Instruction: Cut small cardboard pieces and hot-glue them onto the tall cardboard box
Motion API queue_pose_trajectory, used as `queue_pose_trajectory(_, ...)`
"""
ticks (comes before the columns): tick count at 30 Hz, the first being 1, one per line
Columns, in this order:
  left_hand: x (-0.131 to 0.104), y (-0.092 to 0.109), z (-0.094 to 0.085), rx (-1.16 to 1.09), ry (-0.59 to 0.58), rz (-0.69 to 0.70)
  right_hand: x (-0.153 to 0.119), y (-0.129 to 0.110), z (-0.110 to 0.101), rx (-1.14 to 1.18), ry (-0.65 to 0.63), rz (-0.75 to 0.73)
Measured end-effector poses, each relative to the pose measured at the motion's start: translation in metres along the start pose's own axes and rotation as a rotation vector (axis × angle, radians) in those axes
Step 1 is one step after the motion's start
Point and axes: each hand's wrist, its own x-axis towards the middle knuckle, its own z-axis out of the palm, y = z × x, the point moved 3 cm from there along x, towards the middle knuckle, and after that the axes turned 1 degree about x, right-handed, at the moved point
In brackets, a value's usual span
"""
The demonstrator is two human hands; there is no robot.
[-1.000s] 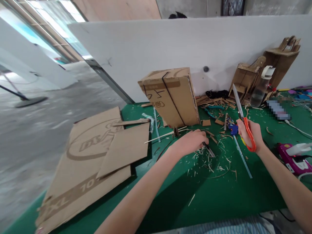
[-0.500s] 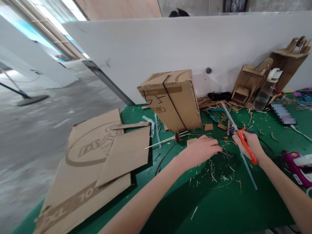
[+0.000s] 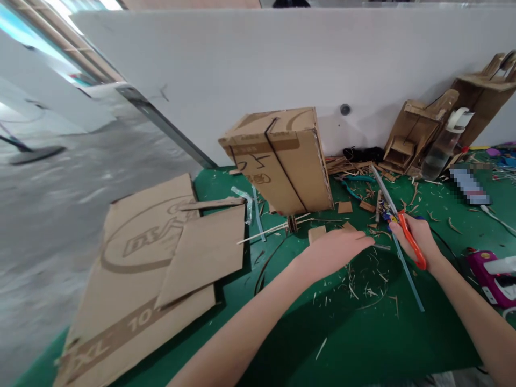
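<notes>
Green counter [image 3: 342, 338] against a white partition [image 3: 201, 70], strewn with pale shavings [image 3: 370, 292]. Right hand [image 3: 419, 243] grips orange-handled scissors [image 3: 402, 222] over the counter, blades directed toward the partition. Left hand [image 3: 341, 250] palm down, fingers extended, at one end of a slim grey tool [image 3: 382, 246]; cannot tell whether it is grasped. Tall carton [image 3: 282, 166] stands beyond; flat cardboard [image 3: 205, 255] lies farther left.
</notes>
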Motion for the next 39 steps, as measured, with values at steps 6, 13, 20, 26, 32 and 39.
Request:
queue_pose_trajectory(6, 0.003, 0.008, 0.010, 0.070, 0.030, 0.064, 0.001, 0.000, -0.002, 0.074, 0.022, 0.071)
queue_pose_trajectory(13, 0.004, 0.007, 0.011, 0.163, 0.066, 0.015, 0.002, 0.003, -0.001, 0.149, 0.038, 0.143)
queue_pose_trajectory(20, 0.007, 0.009, 0.027, 0.162, 0.056, -0.014, 0.002, 0.001, 0.001, 0.162, 0.026, 0.116)
queue_pose_trajectory(26, 0.005, 0.000, 0.021, 0.129, 0.026, -0.025, 0.001, 0.001, 0.004, 0.170, 0.054, 0.064)
queue_pose_trajectory(32, -0.023, -0.052, -0.002, 0.083, 0.028, -0.316, 0.001, 0.004, 0.009, 0.139, 0.040, 0.058)
queue_pose_trajectory(39, -0.082, -0.080, 0.024, 0.281, 0.225, -0.763, 0.002, -0.002, -0.001, -0.002, 0.081, -0.006)
